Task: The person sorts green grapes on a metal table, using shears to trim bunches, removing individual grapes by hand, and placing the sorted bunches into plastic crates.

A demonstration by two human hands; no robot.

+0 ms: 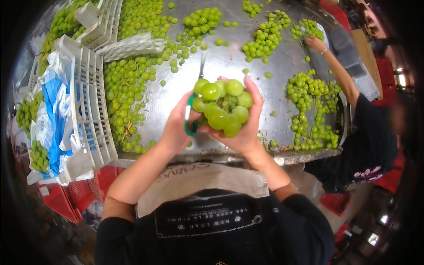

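Though shiny, table (232,51) under grapes (126,86); crates (79,194)

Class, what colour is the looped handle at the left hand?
The looped handle is green; head view.

metal tabletop (221,62) brightly lit, its middle washed out by white glare, small highlights caught on the held grapes (218,118), white crate (74,165) bowed by fisheye distortion, picture corners sunk in black, right-hand background dimmed and blurred

Blue plastic (54,121) lies at left above a red basket (64,202), a cardboard box (366,57) at upper right
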